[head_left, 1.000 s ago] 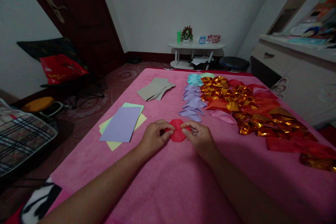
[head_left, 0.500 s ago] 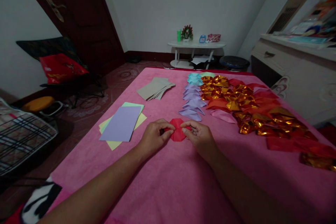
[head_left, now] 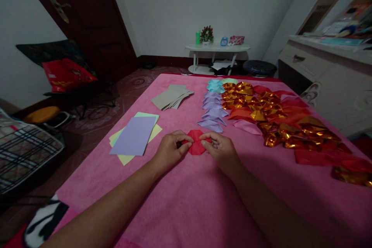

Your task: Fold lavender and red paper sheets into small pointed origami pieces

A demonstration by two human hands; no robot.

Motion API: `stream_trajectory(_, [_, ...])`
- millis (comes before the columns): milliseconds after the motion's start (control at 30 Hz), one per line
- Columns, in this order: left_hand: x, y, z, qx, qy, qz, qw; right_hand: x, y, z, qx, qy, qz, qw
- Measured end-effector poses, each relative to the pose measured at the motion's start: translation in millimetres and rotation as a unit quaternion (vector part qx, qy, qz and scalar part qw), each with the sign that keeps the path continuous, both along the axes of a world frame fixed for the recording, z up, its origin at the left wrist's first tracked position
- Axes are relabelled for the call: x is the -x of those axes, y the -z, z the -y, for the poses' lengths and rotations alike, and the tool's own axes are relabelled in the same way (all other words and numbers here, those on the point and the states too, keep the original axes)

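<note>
Left hand (head_left: pixel 173 146) and right hand (head_left: pixel 222 148) pinch opposite sides of red paper (head_left: pixel 197 148), seemingly part-folded, middle of table (head_left: pixel 186 201) | flat lavender sheet (head_left: pixel 135 135) near left edge, unworked | folded gold-foil pieces (head_left: pixel 258 115) toward right edge, seemingly done | grey sheets (head_left: pixel 171 97) toward far edge, unworked

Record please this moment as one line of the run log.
left hand: pinches red folded paper | right hand: pinches its opposite side | beyond: lavender folded papers | left: lavender sheet over yellow sheet
</note>
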State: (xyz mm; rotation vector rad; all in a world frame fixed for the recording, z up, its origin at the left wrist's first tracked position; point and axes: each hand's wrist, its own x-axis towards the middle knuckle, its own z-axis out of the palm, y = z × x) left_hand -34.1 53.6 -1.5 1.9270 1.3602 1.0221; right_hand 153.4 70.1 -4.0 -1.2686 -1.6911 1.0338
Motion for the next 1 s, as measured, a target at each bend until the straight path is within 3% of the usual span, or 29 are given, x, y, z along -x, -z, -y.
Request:
stream_trajectory(467, [0, 1.1, 0, 0.002, -0.001, -0.009, 1.0, 0, 12.2, -4, -0.006, -0.011, -0.023, 1.0])
stream_trajectory(1000, [0, -1.6, 1, 0.0, 0.002, -0.004, 1.0, -1, 12.8, -4, -0.008, -0.013, -0.025, 1.0])
